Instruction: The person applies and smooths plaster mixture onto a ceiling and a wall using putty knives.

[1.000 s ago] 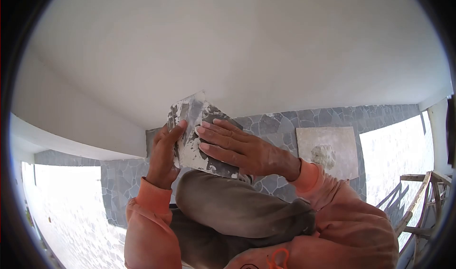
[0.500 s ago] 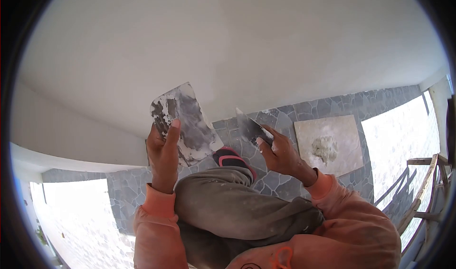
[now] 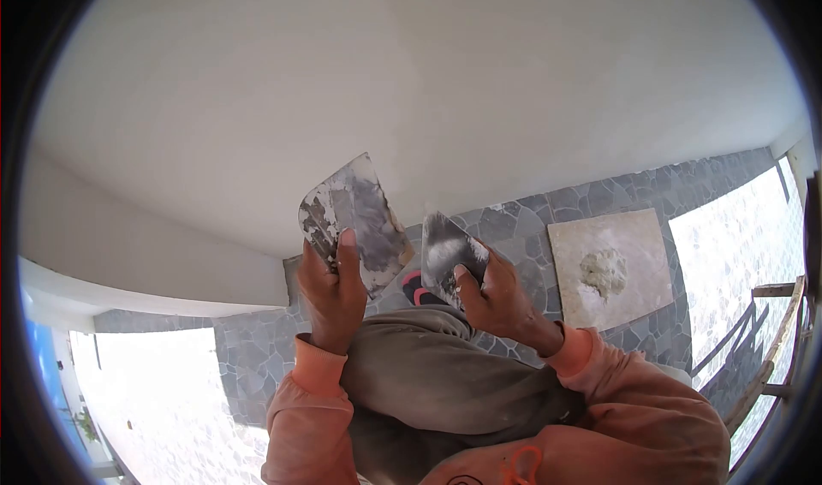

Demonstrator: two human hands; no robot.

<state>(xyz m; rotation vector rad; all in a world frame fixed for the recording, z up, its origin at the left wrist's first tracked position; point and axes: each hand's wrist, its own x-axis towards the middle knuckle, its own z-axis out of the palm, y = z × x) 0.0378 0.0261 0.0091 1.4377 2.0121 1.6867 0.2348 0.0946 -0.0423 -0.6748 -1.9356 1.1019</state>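
Two bare hands raised in front of a plain white wall (image 3: 411, 83), each gripping a flat metal blade smeared with grey and white putty.

Left hand (image 3: 332, 295): fingers closed around the lower edge of the larger blade (image 3: 355, 222), thumb pressed flat up its face, the blade rising above the fingertips and tilted a little to the right. Dried white patches along its left edge, darker grey across the middle.

Right hand (image 3: 499, 295): fingers clamped on the smaller blade (image 3: 452, 252), thumb on the face near the lower edge, the rest curled behind. Blade pointing up and left from the fingertips, its tip near the lower right corner of the larger blade but apart from it, a narrow gap between the two.

Below the fingers of both hands: a bent knee in grey trousers (image 3: 445, 382), orange sleeves (image 3: 317, 374) at both wrists. Just under the gap between the blades, a foot in a red and black sandal (image 3: 417, 288) showing past the knee.

Right of the right hand, well apart: a square board (image 3: 638, 254) lying on the grey stone floor (image 3: 522, 224), a lump of pale putty (image 3: 604, 273) near its middle. Further right, at the picture's edge, wooden rails of a ladder (image 3: 766, 357). Sunlit paving beyond the floor on both sides.
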